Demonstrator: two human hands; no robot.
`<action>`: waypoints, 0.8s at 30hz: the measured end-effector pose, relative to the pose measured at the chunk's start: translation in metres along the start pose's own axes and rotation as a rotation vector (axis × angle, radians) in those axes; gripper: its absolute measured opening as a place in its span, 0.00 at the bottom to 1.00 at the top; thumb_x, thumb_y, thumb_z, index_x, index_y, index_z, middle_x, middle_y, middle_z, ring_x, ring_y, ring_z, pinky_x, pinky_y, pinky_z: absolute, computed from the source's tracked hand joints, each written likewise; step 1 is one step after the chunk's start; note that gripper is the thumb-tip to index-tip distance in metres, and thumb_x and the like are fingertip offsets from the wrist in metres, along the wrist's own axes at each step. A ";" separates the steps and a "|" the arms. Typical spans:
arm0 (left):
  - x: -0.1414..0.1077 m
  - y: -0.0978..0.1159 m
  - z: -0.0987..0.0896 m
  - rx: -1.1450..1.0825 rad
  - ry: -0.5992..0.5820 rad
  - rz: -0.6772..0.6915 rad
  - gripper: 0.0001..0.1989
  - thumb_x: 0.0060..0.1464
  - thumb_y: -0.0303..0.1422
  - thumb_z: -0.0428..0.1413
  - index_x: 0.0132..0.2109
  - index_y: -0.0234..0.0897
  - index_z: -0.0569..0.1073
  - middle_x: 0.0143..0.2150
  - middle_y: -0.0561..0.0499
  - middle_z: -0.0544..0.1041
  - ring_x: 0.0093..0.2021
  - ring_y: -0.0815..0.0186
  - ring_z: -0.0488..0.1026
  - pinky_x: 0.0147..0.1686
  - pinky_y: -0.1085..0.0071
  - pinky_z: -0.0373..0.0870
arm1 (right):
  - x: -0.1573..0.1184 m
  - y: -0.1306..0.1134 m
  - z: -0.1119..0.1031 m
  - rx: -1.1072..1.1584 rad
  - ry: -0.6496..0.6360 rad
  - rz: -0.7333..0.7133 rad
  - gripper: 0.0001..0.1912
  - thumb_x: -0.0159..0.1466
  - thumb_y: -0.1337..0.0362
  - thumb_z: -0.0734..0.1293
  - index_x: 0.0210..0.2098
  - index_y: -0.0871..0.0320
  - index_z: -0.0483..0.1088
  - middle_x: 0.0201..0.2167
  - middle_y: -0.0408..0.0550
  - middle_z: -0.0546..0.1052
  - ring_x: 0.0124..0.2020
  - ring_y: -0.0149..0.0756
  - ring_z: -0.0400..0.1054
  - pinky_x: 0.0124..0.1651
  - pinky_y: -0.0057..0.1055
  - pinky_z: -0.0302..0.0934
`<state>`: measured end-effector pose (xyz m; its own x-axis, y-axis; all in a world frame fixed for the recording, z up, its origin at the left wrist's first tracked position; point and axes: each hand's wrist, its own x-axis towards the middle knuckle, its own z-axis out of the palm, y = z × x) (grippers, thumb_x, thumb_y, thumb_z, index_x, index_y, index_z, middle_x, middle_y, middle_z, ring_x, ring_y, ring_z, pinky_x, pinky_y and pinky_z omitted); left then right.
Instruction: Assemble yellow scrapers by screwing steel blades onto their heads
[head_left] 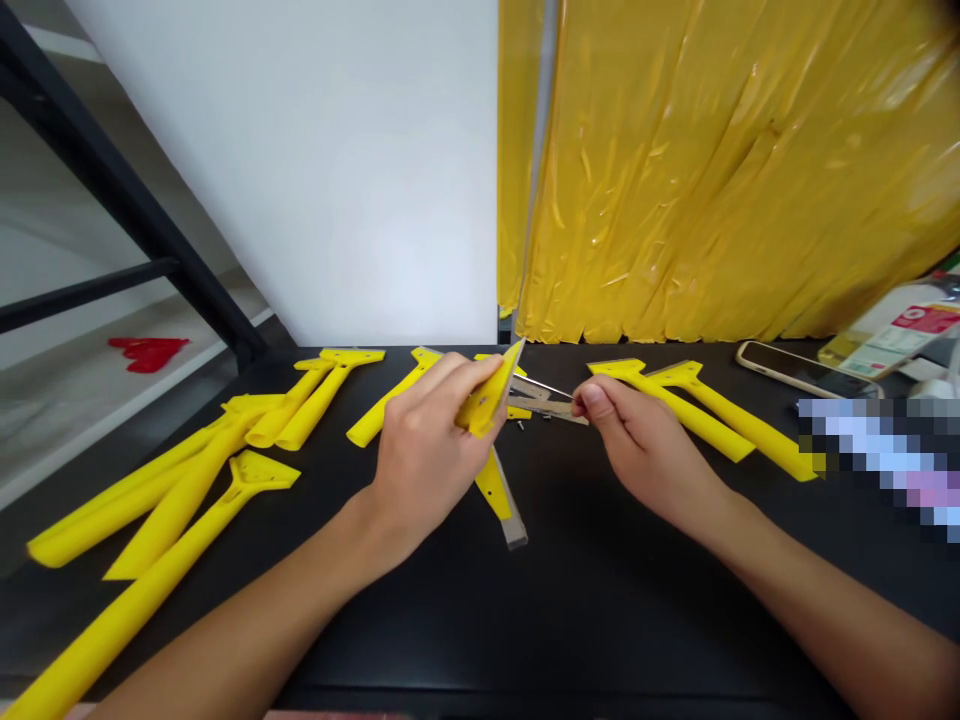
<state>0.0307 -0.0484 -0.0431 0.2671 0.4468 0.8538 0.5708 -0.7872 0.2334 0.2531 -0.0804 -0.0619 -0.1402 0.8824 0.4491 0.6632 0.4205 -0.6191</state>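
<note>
My left hand [427,445] is closed around a yellow scraper head [489,398], its flat edge tilted up and to the right. My right hand [637,435] pinches the end of a thin, shiny metal strip [547,386] that points toward the scraper head; whether the two touch I cannot tell. Behind and between the hands lie flat metal blades [551,404] and a small screw [520,425]. Below my left hand rests a yellow plate with a grey blade [514,530], partly hidden by the hand.
Several yellow scraper handles [180,540] lie at the left of the black table [570,620], with two more scrapers [697,410] at the right. Beyond those are a phone [806,370] and a labelled bottle [892,335]. A white panel [337,180] and yellow plastic wrap [720,180] stand behind.
</note>
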 end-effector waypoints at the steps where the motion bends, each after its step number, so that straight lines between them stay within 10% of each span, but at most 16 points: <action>1: -0.001 -0.001 0.001 -0.012 -0.011 0.008 0.13 0.56 0.22 0.61 0.49 0.33 0.79 0.40 0.48 0.81 0.38 0.66 0.78 0.39 0.72 0.73 | 0.000 0.001 0.002 0.044 0.001 0.032 0.14 0.75 0.53 0.56 0.38 0.54 0.64 0.29 0.42 0.69 0.30 0.33 0.63 0.34 0.31 0.56; 17: -0.002 -0.011 0.001 -0.038 0.012 0.104 0.16 0.57 0.19 0.59 0.52 0.30 0.78 0.40 0.45 0.80 0.37 0.65 0.77 0.37 0.71 0.73 | -0.001 0.006 0.013 0.315 -0.055 0.107 0.11 0.70 0.52 0.65 0.41 0.53 0.65 0.32 0.42 0.70 0.33 0.34 0.63 0.37 0.31 0.58; 24: 0.001 -0.012 0.002 -0.058 0.019 0.130 0.15 0.58 0.21 0.59 0.52 0.29 0.78 0.39 0.45 0.80 0.37 0.65 0.76 0.37 0.70 0.73 | 0.001 0.004 0.009 0.372 -0.164 0.143 0.21 0.75 0.50 0.55 0.36 0.55 0.70 0.28 0.41 0.67 0.28 0.31 0.60 0.32 0.30 0.56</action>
<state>0.0257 -0.0378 -0.0459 0.3204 0.3316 0.8873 0.4859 -0.8616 0.1465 0.2489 -0.0756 -0.0700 -0.2010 0.9466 0.2520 0.3780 0.3123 -0.8715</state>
